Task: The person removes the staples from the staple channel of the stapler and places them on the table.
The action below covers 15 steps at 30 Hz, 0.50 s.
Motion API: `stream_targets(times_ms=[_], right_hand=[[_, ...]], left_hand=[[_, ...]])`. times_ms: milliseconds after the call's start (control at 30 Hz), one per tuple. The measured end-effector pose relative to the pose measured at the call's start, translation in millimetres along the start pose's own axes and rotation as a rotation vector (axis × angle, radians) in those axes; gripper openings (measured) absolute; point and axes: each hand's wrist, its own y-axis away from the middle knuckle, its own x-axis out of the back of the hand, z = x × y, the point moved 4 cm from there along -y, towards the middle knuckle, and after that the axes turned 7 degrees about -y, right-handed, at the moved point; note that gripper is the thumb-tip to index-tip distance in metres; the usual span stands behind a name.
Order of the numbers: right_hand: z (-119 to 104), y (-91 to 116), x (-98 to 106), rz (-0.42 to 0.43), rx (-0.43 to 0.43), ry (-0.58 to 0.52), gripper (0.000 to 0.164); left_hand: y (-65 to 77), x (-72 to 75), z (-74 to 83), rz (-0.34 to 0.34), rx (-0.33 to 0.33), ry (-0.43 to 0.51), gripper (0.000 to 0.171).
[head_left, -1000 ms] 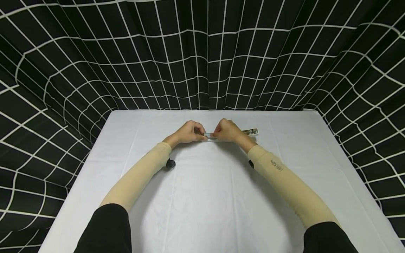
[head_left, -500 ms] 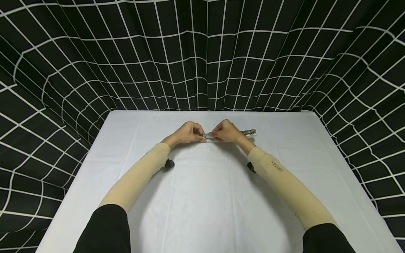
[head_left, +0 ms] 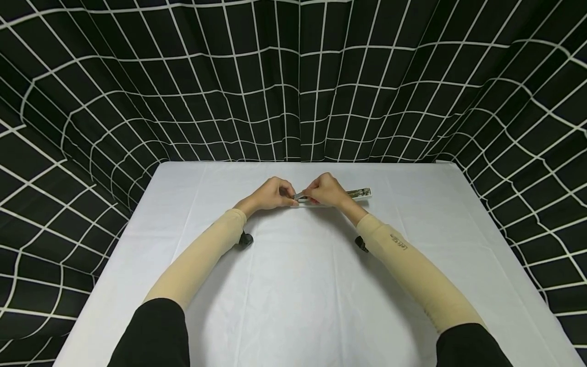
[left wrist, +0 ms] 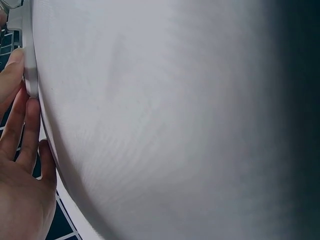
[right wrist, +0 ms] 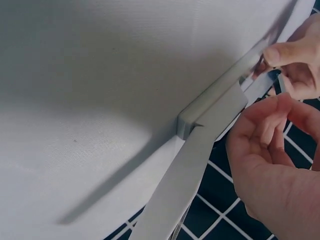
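A long white stapler (head_left: 359,193) lies opened on the table, its cover (right wrist: 172,190) swung back to the right with a coil spring showing beneath it. My left hand (head_left: 271,194) holds the stapler's left end between thumb and fingers; in the left wrist view the fingers lie along the white base (left wrist: 30,75). Between the thumb and fingertips of my right hand (head_left: 327,190) is a small grey strip (head_left: 299,195), which looks like a row of staples. It sits tilted above the stapler's channel. In the right wrist view the strip (right wrist: 281,84) is mostly seen edge-on.
A white cloth covers the table (head_left: 293,285). Black curtain (head_left: 293,102) with a white grid surrounds the back and sides. Small dark wrist cameras hang under both sleeves.
The grey strip in my right fingers has gone from lying nearly level to tilted, its right end raised. My left hand keeps its hold on the stapler's end.
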Motion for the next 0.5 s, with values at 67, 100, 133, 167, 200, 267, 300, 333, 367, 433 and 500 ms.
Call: stream_targets(times_ms=[67, 100, 133, 167, 200, 267, 300, 333, 367, 433, 500], right_hand=[[0, 1, 2, 0.005, 0.0, -0.019, 0.029], [1, 1, 3, 0.009, -0.003, -0.03, 0.029], [2, 2, 4, 0.012, -0.005, -0.042, 0.028], [2, 2, 5, 0.015, -0.006, -0.053, 0.028], [3, 2, 7, 0.018, -0.006, -0.06, 0.028], [4, 3, 10, 0.024, -0.012, -0.08, 0.027], [4, 3, 12, 0.027, -0.016, -0.088, 0.027], [4, 4, 13, 0.027, -0.022, -0.092, 0.027], [5, 5, 15, 0.028, -0.029, -0.095, 0.028], [5, 6, 19, 0.032, -0.044, -0.1, 0.028], [5, 9, 23, 0.034, -0.054, -0.095, 0.029]], left_hand=[[-0.4, -0.1, 0.8, 0.002, -0.002, -0.002, 0.009], [-0.5, -0.2, 1.0, 0.002, -0.001, -0.003, 0.009], [-0.5, -0.3, 1.4, 0.002, -0.002, -0.005, 0.009], [-0.4, -0.4, 1.7, 0.003, -0.002, -0.007, 0.009], [-0.4, -0.4, 2.0, 0.004, -0.002, -0.008, 0.009], [-0.7, -0.4, 2.5, 0.006, -0.002, -0.01, 0.009], [-0.9, -0.3, 2.6, 0.007, -0.002, -0.013, 0.009], [-1.1, -0.3, 2.6, 0.008, -0.003, -0.013, 0.009], [-1.2, -0.1, 2.5, 0.01, -0.003, -0.017, 0.009], [-1.0, 0.0, 2.2, 0.011, -0.002, -0.017, 0.01], [-0.9, 0.2, 1.3, 0.012, -0.003, -0.023, 0.01]])
